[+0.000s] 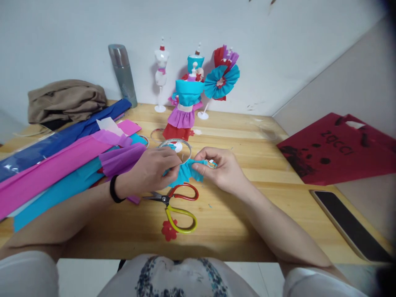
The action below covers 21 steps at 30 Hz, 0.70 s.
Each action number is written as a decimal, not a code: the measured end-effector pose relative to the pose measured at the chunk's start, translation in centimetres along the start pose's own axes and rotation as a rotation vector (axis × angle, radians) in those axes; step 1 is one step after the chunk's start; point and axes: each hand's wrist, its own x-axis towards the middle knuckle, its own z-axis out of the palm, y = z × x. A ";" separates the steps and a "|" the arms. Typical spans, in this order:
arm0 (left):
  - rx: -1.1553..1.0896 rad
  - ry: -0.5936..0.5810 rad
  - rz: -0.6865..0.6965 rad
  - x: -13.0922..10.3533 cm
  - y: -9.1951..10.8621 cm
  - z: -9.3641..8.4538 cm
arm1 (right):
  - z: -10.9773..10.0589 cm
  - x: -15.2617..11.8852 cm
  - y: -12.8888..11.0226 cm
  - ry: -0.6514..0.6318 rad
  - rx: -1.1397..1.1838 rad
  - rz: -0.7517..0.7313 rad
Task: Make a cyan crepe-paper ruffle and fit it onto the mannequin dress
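Note:
A gathered strip of turquoise crepe paper (pixel 185 174) is stretched between my two hands above the table. My left hand (pixel 156 167), with a black band at the wrist, is closed on its left end. The right end is pinched between the thumb and fingers of my right hand (pixel 221 170). Just behind the paper stands a roll of clear tape (pixel 185 145). Below my hands lie scissors (pixel 166 200) with one red and one yellow handle, spread apart. A red paper flower (pixel 169 230) is partly under the yellow handle.
Crepe paper rolls (pixel 71 159) lie at the left beside a brown cloth (pixel 66 101) and a grey bottle (pixel 123 76). Several small dress forms, one in a turquoise-and-purple dress (pixel 185 105), stand at the back. A red bag (pixel 337 150) and a phone (pixel 349 225) are at the right.

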 end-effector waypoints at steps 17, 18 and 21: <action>-0.348 -0.011 -0.186 0.4 0.1 -0.4 | -0.1 0.3 0.2 0.027 0.079 -0.007; -0.371 -0.024 -0.207 0.4 0.1 -0.5 | -0.2 0.3 0.2 0.027 0.099 -0.001; -0.411 -0.038 -0.252 0.5 0.1 -0.6 | -0.2 0.3 0.1 0.011 0.144 0.013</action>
